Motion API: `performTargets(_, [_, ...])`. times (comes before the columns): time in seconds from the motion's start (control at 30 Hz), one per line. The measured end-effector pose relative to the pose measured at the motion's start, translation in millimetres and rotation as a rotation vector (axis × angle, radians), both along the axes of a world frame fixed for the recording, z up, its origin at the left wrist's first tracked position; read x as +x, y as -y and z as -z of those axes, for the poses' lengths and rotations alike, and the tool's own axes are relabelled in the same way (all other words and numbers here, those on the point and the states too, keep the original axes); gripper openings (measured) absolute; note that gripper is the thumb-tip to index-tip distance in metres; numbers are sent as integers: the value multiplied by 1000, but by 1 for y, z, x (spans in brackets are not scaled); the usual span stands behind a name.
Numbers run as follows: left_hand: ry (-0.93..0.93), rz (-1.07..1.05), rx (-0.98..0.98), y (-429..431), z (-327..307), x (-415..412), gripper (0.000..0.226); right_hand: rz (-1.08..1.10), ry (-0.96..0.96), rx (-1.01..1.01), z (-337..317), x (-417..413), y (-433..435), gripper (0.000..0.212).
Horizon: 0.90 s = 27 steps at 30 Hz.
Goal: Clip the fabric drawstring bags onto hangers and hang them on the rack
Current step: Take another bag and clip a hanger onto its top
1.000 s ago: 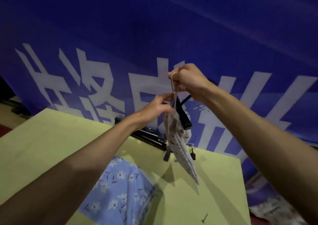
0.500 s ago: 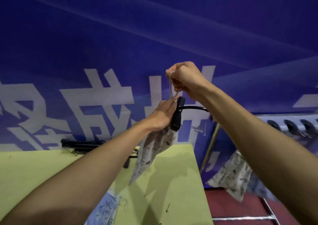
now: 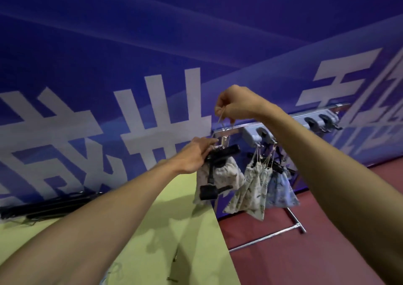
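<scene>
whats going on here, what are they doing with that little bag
A person holds a patterned drawstring bag, clipped to a black hanger, up at the rack. The left hand grips the hanger while the right hand pinches the drawstring above it. A leaf-print bag and a blue bag already hang there.

Two bare arms hold a small bag on a hanger beside a clothes rack.
At centre frame the left hand [image 3: 196, 155] grips a black plastic clip hanger [image 3: 224, 151] carrying a pale printed fabric drawstring bag [image 3: 226, 172]. Just above, the right hand [image 3: 236, 103] pinches the thin pale drawstring loop [image 3: 220, 119]. To the right, a chrome metal rack [image 3: 261, 240] bears a pale leaf-printed bag [image 3: 250, 188] and a blue floral bag [image 3: 281, 190], hanging side by side. A yellow-green table [image 3: 192, 230] fills the lower middle, with dark hangers [image 3: 50, 204] heaped at far left. A blue banner with large white characters [image 3: 152, 45] covers the background, and a red floor [image 3: 305, 263] shows at lower right.
</scene>
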<state>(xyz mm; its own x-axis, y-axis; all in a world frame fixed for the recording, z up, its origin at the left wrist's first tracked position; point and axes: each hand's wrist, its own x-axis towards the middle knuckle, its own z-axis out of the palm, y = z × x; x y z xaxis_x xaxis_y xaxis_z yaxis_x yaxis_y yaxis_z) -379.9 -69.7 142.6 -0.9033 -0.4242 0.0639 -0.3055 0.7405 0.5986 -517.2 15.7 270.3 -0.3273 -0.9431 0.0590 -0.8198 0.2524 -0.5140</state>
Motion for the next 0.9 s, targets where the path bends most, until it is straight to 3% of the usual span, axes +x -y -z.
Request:
performTargets(0.07, [75,41,-30,-5,6,-11,37,-74,-41,179,-7,0,-5,20])
performTargets(0.13, [154,72,-54,-10,11,-23,39,-115,48,232,-12,-2,-7,20])
performTargets(0.23, [215,92,48,-20,14,-40,40,-73,305,137,-13,-12,-15,17])
performTargets(0.43, [278,130,116,-29,16,-65,40,67,599,-134,3,-40,-37,22])
performTargets(0.57, [313,232,121,-36,17,-87,42,125,666,-201,15,-66,-63,21])
performTargets(0.63, [248,231,200,-43,7,-106,47,141,611,-185,15,-80,-79,19])
performTargets(0.73, [39,227,487,-55,-17,-130,50,158,550,-137,14,-100,-98,15])
performTargets(0.9, [-188,241,655,-83,-34,-172,21,178,573,-91,27,-139,-116,18])
